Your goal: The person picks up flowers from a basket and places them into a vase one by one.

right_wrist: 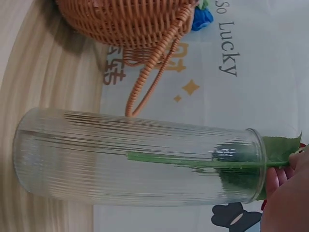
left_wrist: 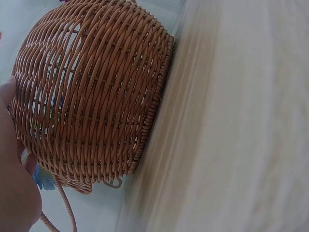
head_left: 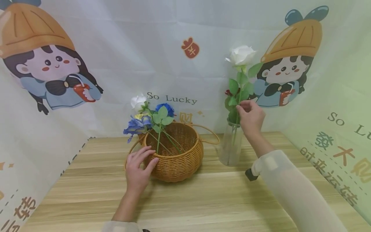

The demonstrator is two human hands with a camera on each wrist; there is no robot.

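My right hand [head_left: 251, 116] pinches the green stem of a white rose [head_left: 242, 55] just above the mouth of a clear ribbed vase [head_left: 231, 145]. In the right wrist view the stem [right_wrist: 169, 161] reaches inside the vase, its cut end well above the bottom. A dark red flower [head_left: 228, 92] shows behind the rose's leaves, mostly hidden. My left hand [head_left: 139, 169] holds the near-left rim of a brown wicker basket [head_left: 179, 164], thumb outside. In the basket lean a white flower [head_left: 138, 102], a blue rose [head_left: 166, 109] and a blue-violet flower with yellow [head_left: 137, 124].
Basket and vase stand upright on a wood-grain table [head_left: 203, 203]. One looped basket handle [head_left: 210, 129] sticks out toward the vase. A printed cloth [head_left: 174, 77] hangs behind the table and along its sides.
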